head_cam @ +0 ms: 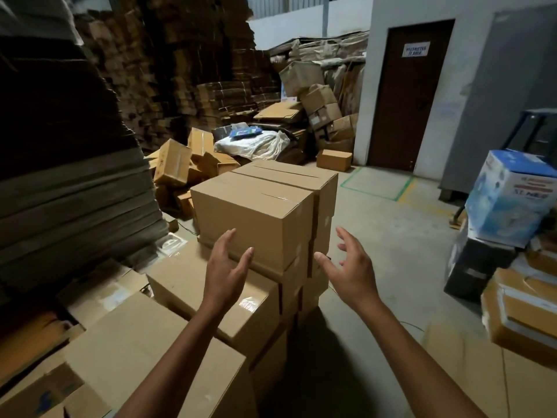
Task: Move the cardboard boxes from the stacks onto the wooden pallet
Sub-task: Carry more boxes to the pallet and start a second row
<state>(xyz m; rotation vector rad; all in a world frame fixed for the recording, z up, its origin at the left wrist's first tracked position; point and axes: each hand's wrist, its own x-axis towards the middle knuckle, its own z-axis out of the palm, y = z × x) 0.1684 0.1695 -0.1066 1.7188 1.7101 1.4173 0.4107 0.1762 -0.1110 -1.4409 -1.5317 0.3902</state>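
Observation:
A stack of sealed brown cardboard boxes stands right in front of me. Its top near box (253,212) sits level, and a second top box (289,176) is pressed against its far side. My left hand (226,267) is open, its fingers spread in front of the near box's front face, and it holds nothing. My right hand (349,263) is open too, out to the right of the box's near corner and apart from it. Lower boxes (193,285) of the stack lie under my left forearm. No wooden pallet is in view.
Tall piles of flattened cardboard (66,164) rise on the left and behind. Loose boxes (171,167) and a white sack (256,143) litter the far floor. A brown door (410,95) is at the back right. Printed cartons (509,197) stand on the right, with grey concrete floor (388,236) between.

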